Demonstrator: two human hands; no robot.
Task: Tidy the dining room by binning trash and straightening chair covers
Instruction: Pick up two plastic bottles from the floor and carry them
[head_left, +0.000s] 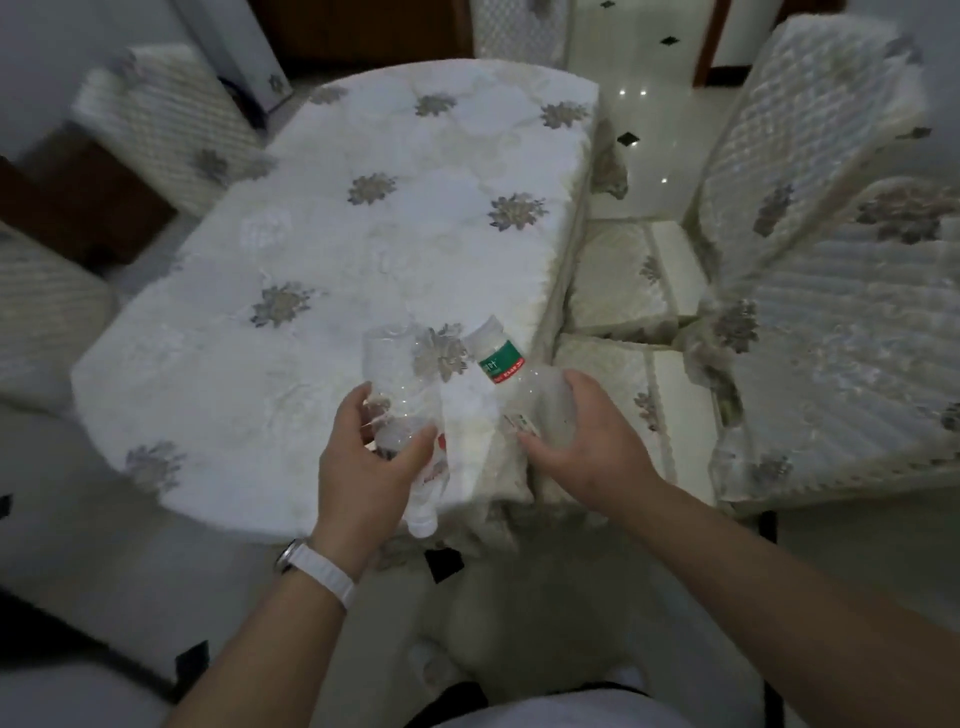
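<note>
**Both grips closed on empty bottles at the worktop's near corner**

My left grip is wrapping around a clear plastic bottle, fingers curled over its far side and thumb pressing the near side, so the bottle is pinched firmly across its middle. It is lying tilted in my hand, its wide base pointing away over the worktop and its white-capped neck pointing back toward me, sticking out below my palm past the worktop's edge. A red patch of label is showing just beside my thumb.

My right grip is curling around a second clear bottle, fingers over the far side and thumb underneath on the near side. This one is carrying a green, white and red label near its far end, and that end is leaning up and to the left, over the worktop's near right corner. The two bottles are sitting close together; I cannot tell whether they are touching.

I am wearing a white watch strap on my left wrist. The worktop is wearing a white quilted cloth with grey flower motifs. To my right, two chairs in pale patterned chair covers are standing just beside the worktop, their cushioned seats tucked toward it. Another covered chair is standing at the far left corner.
</note>
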